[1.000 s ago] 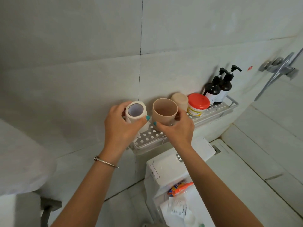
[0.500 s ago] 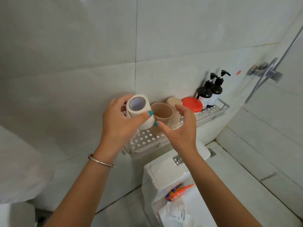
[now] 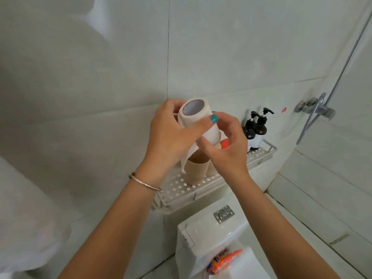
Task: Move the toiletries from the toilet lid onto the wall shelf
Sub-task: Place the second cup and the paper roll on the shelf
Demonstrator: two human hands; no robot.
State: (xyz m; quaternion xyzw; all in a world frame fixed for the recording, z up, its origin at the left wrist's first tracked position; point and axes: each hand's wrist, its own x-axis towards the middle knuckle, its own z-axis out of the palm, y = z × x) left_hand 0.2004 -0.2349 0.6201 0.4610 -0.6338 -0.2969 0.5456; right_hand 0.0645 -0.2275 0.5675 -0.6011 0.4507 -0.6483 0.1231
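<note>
My left hand (image 3: pixel 171 135) grips a white toilet paper roll (image 3: pixel 196 115), tilted, above the perforated white wall shelf (image 3: pixel 181 190). My right hand (image 3: pixel 225 146) touches the roll's lower end, fingers curled around it; a loose sheet end hangs down beside a beige cup (image 3: pixel 196 170) standing on the shelf. A second beige cup and a red-lidded jar (image 3: pixel 224 142) are mostly hidden behind my right hand. Two dark pump bottles (image 3: pixel 255 131) stand at the shelf's right end. An orange tube (image 3: pixel 223 258) lies on the toilet below.
The white toilet tank (image 3: pixel 201 234) with a chrome flush button (image 3: pixel 223 213) sits directly under the shelf. A chrome shower valve and pipe (image 3: pixel 316 111) are fixed on the right wall. Tiled wall runs behind the shelf.
My left hand lifted the roll higher off the shelf. My right hand left the beige cup and came up to the roll's lower end. The camera moved closer.
</note>
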